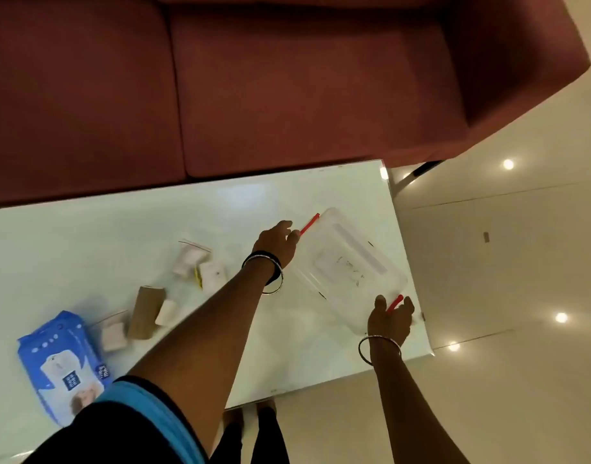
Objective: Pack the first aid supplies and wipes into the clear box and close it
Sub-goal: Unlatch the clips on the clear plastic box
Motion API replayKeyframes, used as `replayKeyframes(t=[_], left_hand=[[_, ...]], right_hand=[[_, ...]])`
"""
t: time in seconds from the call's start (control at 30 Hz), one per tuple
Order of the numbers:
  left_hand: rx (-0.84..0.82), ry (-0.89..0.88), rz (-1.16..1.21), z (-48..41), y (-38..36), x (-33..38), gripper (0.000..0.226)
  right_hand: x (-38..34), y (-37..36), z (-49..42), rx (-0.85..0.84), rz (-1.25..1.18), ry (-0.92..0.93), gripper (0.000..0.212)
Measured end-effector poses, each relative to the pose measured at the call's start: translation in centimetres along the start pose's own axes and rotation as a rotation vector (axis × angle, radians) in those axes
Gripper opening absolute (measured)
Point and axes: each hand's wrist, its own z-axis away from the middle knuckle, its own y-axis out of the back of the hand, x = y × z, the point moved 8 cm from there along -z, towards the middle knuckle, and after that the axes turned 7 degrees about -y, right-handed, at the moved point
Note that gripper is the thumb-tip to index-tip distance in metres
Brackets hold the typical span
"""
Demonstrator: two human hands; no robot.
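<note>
A clear plastic box (pixel 349 267) with its lid on and two red latches lies at the right end of the white table (pixel 120 229). My left hand (pixel 279 244) grips the far red latch (pixel 310 224). At the near end, my right hand (pixel 389 318) holds the other red latch (pixel 396 303). To the left lie the supplies: a blue pack of wipes (pixel 61 361), a brown bandage roll (pixel 145 313), a small white roll (pixel 166 312), and several small clear bags with white dressings (pixel 190 259).
A dark red sofa (pixel 287 78) stands right behind the table's far edge. The glossy tiled floor (pixel 504 262) lies to the right of the table. My legs and feet (pixel 250 430) stand at the table's near edge.
</note>
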Motion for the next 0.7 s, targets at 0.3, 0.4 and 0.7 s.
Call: replayKeyframes(t=[0.3,0.4,0.7], left_hand=[[0.081,-0.016,-0.071,0.6,0.3,-1.1,0.034],[0.146,-0.008,-0.022,2.7,1.4,-1.9,0.029],[0.271,0.082,0.136,13.7,2.2,-10.6,0.020]], right_hand=[[1.7,-0.7,-1.1,-0.036,-0.042,-0.081,0.042],[1.5,-0.2,-0.6,-0.021,-0.006,-0.030,0.041],[2.4,-0.6,3.5,-0.116,0.060,0.192,0.038]])
